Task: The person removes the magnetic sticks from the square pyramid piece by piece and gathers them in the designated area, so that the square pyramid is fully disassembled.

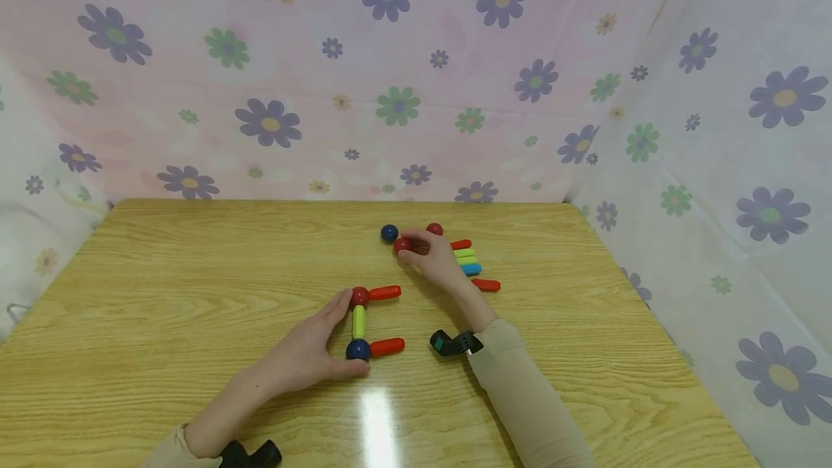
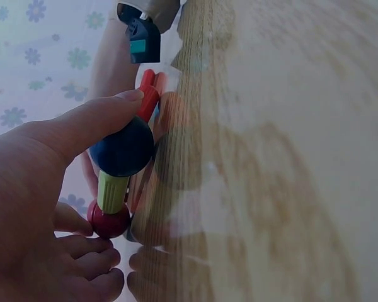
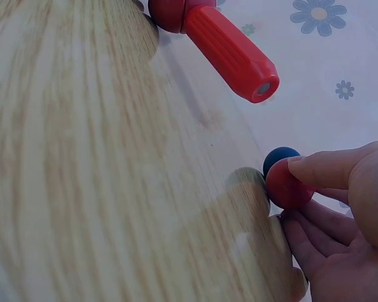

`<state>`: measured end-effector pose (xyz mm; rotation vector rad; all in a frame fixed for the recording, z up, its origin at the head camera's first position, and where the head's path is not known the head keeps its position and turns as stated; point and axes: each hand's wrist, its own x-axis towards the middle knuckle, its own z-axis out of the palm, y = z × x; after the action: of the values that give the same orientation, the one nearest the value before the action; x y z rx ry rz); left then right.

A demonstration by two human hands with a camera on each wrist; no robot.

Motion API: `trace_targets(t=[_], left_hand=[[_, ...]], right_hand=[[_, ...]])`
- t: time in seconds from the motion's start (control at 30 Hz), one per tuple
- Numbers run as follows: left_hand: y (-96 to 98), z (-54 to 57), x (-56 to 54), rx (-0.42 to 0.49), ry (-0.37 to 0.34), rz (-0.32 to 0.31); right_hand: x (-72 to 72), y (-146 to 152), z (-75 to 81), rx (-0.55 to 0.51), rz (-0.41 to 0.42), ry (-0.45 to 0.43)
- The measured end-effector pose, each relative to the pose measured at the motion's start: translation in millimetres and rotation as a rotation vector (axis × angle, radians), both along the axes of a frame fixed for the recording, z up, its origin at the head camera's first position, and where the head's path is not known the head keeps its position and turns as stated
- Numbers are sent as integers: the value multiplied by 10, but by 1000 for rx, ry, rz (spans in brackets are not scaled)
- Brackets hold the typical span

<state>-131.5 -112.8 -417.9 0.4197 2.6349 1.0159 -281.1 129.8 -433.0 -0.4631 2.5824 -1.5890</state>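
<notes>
My left hand spans a joined piece of magnetic balls and rods, its thumb at the dark blue ball and its fingers at a red ball. A yellow-green rod links these balls. From each ball a red rod points right. Farther back, my right hand pinches another red ball between thumb and fingers. Just behind that ball sits a loose dark blue ball. One more red ball lies beyond the right hand's fingers.
Right of the right hand lie several loose rods, among them a blue rod and a red rod, partly hidden by the hand. Flowered cloth hangs behind the wooden table and along its sides.
</notes>
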Motion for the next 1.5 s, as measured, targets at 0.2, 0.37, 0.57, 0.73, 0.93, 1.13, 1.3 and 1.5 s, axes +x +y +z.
trace_targets(t=[0.2,0.37,0.57,0.73,0.93,1.13,1.3,1.5], left_hand=[[-2,-4,-1,-4,6,-3],[-5,-10,-2,-2,10,-6],[-7,-9,0,2,8,-5],[-8,-7,1,-1,4,-6],[-8,-5,-6,0,-2,-9],[-10,4,-5,2,-3,-13],[-18,10,0,-3,4,-14],[-14,-2,1,9,1,-15]], right_hand=[[37,-2,66,6,15,-3],[41,-1,75,10,12,-3],[8,0,16,6,0,-4],[-3,10,9,9,2,-1],[-13,42,21,16,0,-14],[27,43,168,12,-29,-10],[74,1,319,25,-17,28],[228,-94,483,7,38,53]])
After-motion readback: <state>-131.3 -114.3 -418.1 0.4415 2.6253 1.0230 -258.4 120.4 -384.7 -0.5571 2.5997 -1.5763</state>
